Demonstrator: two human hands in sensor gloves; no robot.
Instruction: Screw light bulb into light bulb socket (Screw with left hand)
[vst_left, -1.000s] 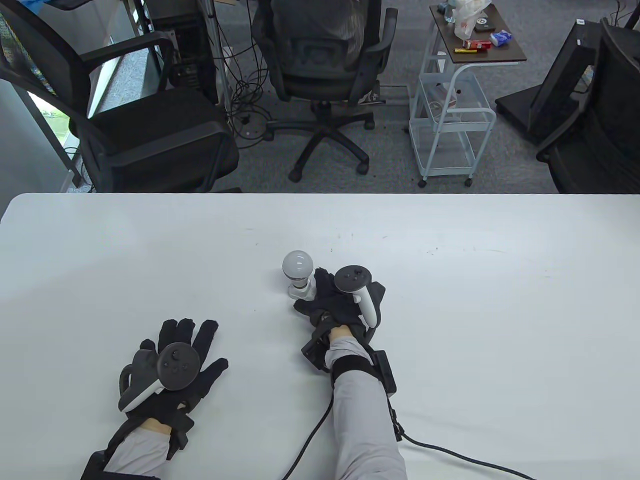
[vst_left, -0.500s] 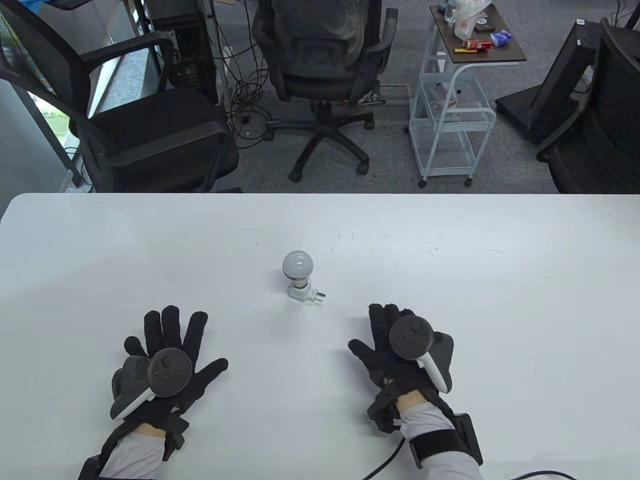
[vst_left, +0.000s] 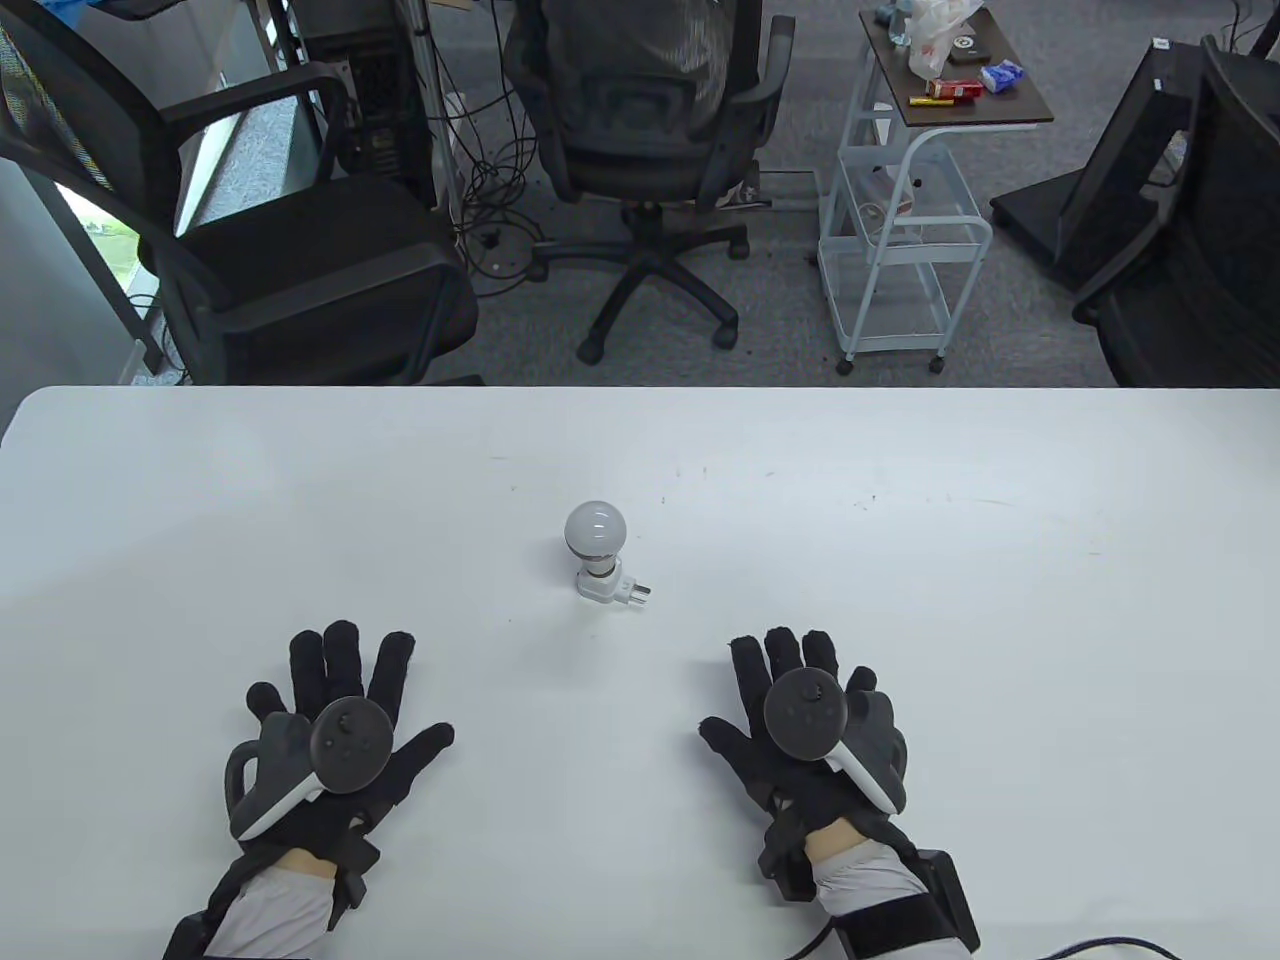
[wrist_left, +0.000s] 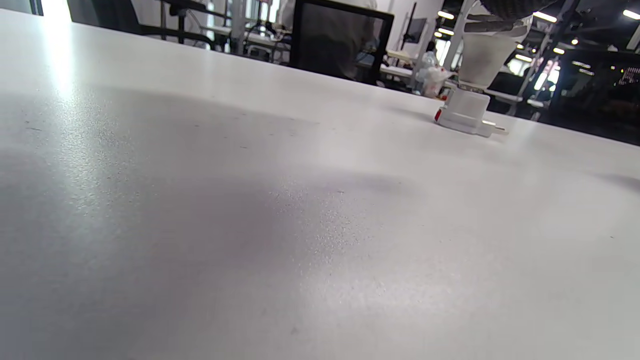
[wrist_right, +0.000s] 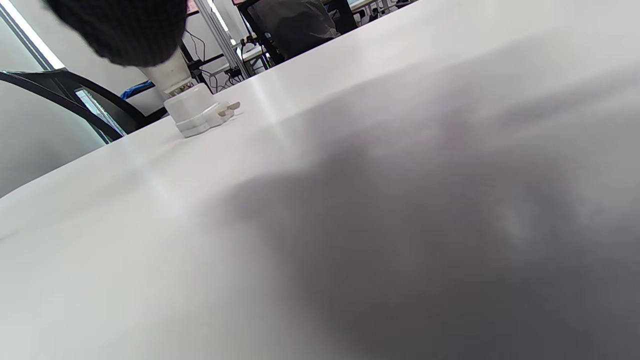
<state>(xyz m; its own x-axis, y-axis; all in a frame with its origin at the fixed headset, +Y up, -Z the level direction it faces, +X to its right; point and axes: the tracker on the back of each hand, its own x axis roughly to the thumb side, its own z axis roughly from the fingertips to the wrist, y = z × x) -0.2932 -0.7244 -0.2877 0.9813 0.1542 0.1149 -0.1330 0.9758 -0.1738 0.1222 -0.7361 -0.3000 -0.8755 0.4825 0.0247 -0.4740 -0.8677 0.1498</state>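
Note:
A white light bulb (vst_left: 594, 529) stands upright in a white plug-in socket (vst_left: 606, 585) at the middle of the white table (vst_left: 900, 560); the socket's prongs point right. The socket also shows in the left wrist view (wrist_left: 465, 111) and the right wrist view (wrist_right: 196, 114), with the bulb's neck (wrist_left: 482, 60) above it. My left hand (vst_left: 340, 690) rests flat on the table at the near left, fingers spread, holding nothing. My right hand (vst_left: 790, 690) rests flat at the near right, fingers spread, holding nothing. Both hands are well apart from the bulb.
Beyond the table's far edge stand office chairs (vst_left: 640, 130), a black seat (vst_left: 300, 260) at the left and a small white cart (vst_left: 900, 210) at the right. A black cable (vst_left: 1100, 945) runs from my right wrist along the near edge.
My right hand let go of the socket and drew back to the near right, where it now lies flat. My left hand shifted slightly nearer. The bulb and socket stayed in place.

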